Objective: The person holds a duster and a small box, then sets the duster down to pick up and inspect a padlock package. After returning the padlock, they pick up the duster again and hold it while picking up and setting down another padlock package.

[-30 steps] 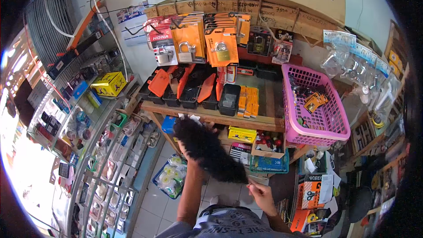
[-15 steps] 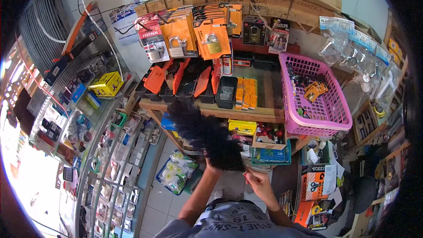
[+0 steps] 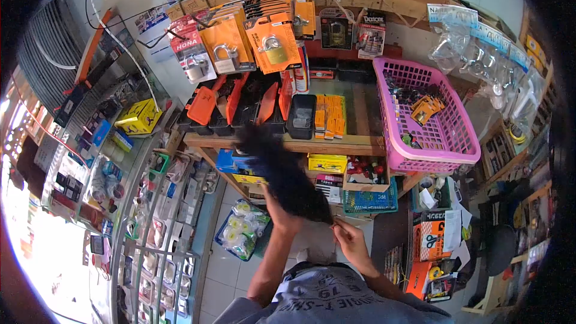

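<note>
A person's view looking down in a crowded hardware shop. Both arms reach forward from the bottom edge. The right hand (image 3: 350,241) is closed in a pinch around the thin handle end of a black feather duster (image 3: 282,174). The duster slants up and to the left. Its fluffy tip lies against the front edge of a wooden shelf (image 3: 342,143), and its near end sits just above the hands.

The left hand (image 3: 281,221) is raised against the lower feathers and mostly hidden behind them, so it is not possible to tell whether its fingers are spread or curled.

On the shelf, behind the duster's tip, stands a row of black bins (image 3: 300,117), some with orange lids. Padlocks on orange cards (image 3: 273,42) hang on the wall above. A pink basket (image 3: 384,108) sits at the right end of the shelf, well apart from the duster. On the far left, a yellow box (image 3: 139,117) rests on top of a glass counter (image 3: 129,216). A blue tray of tape rolls (image 3: 239,235) lies on the floor, just left of the left forearm.
</note>
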Demonstrator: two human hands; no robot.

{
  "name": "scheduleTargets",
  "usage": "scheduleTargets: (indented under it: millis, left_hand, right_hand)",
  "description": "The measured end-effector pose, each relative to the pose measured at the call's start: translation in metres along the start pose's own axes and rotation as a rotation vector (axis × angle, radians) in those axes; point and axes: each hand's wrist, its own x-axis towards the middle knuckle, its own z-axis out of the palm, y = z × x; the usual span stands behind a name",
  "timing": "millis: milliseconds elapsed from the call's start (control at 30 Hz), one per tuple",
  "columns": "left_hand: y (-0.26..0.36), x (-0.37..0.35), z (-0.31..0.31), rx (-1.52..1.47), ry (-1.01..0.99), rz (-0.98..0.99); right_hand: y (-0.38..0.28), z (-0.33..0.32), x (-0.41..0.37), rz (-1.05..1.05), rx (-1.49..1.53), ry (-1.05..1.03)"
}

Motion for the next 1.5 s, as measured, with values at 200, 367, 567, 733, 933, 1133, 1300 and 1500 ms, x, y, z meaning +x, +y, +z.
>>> scheduleTargets:
  millis: [200,367,567,733,933,1133,1300,1500]
  left_hand:
    - [0.042,0.013,0.019,-0.065,-0.6,0.144]
    - [0.05,0.019,0.017,0.153,0.167,0.314]
    - [0.07,0.027,0.009,0.073,0.006,0.341]
    - [0.079,0.035,-0.019,0.185,0.024,0.318]
    - [0.079,0.031,-0.014,0.06,-0.272,0.187]
    - [0.073,0.024,-0.004,0.086,-0.169,0.212]
    - [0.072,0.022,0.005,0.149,0.196,0.227]
    - [0.06,0.017,-0.01,0.215,0.158,0.178]
  right_hand:
    - [0.015,-0.013,-0.028,0.154,0.039,-0.186]
    - [0.03,-0.032,-0.033,0.245,0.078,-0.239]
    - [0.013,-0.042,-0.035,0.199,0.035,-0.166]
    - [0.013,-0.04,-0.03,0.166,0.057,-0.158]
    - [0.014,-0.04,-0.029,0.199,0.056,-0.214]
    - [-0.004,-0.053,-0.021,0.17,0.09,-0.268]
    - [-0.02,-0.061,0.003,0.181,0.4,0.048]
    - [-0.039,-0.066,0.07,0.046,0.442,0.281]
